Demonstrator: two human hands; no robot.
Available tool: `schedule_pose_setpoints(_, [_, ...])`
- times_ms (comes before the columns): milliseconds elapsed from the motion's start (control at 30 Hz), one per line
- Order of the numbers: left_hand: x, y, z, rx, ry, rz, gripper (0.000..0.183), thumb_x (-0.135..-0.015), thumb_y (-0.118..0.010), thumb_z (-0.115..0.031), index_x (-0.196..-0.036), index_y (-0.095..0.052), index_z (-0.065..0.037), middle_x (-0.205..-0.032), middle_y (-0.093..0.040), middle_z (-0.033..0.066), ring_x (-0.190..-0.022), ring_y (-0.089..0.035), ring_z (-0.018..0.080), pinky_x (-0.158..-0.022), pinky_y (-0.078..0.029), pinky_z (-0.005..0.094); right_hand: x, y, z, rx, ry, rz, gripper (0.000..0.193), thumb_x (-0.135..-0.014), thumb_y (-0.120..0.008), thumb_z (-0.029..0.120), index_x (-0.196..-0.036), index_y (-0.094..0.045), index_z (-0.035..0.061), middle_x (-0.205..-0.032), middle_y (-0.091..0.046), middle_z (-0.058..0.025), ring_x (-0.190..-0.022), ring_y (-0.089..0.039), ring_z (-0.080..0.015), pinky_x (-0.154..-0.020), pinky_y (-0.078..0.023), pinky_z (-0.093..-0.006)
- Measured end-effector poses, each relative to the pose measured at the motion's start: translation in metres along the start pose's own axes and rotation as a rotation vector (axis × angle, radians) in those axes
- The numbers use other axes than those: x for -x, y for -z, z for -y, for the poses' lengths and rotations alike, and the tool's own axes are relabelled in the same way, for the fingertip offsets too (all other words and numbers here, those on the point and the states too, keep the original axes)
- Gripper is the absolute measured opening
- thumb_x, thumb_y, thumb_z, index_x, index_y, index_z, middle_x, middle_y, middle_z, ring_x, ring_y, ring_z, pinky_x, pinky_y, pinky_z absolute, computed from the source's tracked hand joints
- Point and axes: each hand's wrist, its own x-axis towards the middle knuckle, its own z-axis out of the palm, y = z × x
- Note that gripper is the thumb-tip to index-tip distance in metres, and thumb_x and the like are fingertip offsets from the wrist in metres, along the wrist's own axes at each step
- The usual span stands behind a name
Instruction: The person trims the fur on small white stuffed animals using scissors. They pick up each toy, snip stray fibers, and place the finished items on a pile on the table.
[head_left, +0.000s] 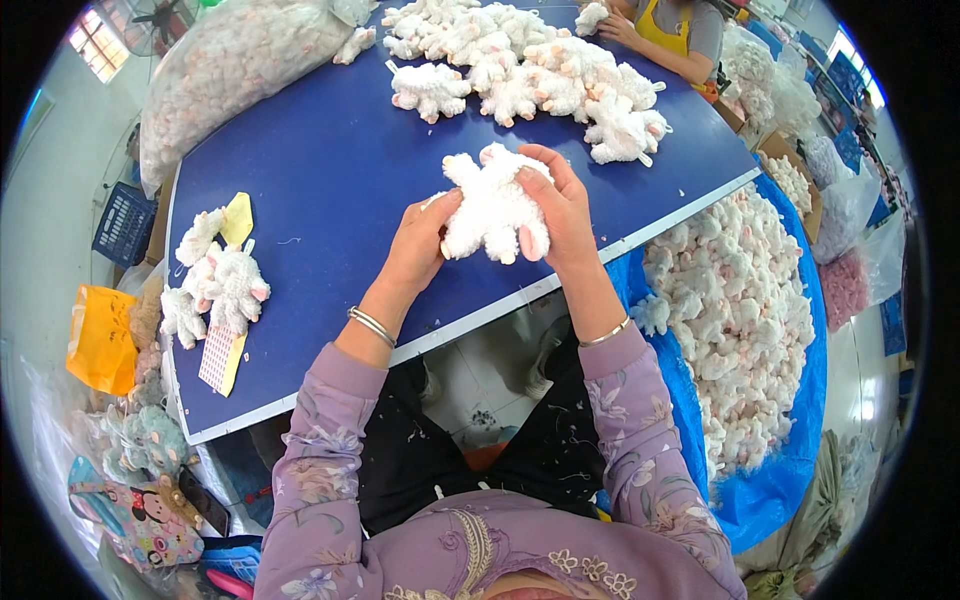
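Plush toy pinched in my left hand and right hand, both half-curled, by the worktop's near edge, guess that keeps it spread

A blue table stands on a pale floor; at left, a barred window (brightly lit) breaks the whitish wall.
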Motion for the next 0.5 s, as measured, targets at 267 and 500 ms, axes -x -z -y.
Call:
schedule_pose_setpoints(267, [0.007, 0.030, -0.012, -0.164, 0.242, 0.549, 0.028, -0.087, -0.059, -0.022, -0.098, -0.064, 0.004, -0.089, -0.065, 0.0083, -0.077, -0.059, 0.0116, -0.071, -0.048, 0.0236, 0.000, 0.010, 0.004, 0.140, -0.069, 0.061, 0.027, -0.090, -0.064, 0.012, -0.113, -0.057, 0.0007, -0.096, -0.065, -0.0069, -0.083, -0.062, -0.0111, -0.069, -0.052, -0.0248])
schedule_pose_setpoints(500, [0.011, 0.014, -0.003, -0.204, 0.186, 0.348, 0.034, -0.087, -0.066, -0.019, -0.115, -0.059, -0.001, -0.099, -0.065, 0.0036, -0.087, -0.062, 0.0129, -0.073, -0.050, 0.0259, 0.007, 0.002, -0.004, 0.298, -0.067, 0.167, 0.024, -0.094, -0.057, 0.019, -0.109, -0.059, -0.0004, -0.096, -0.062, -0.0027, -0.086, -0.056, -0.0064, -0.075, -0.047, -0.0227])
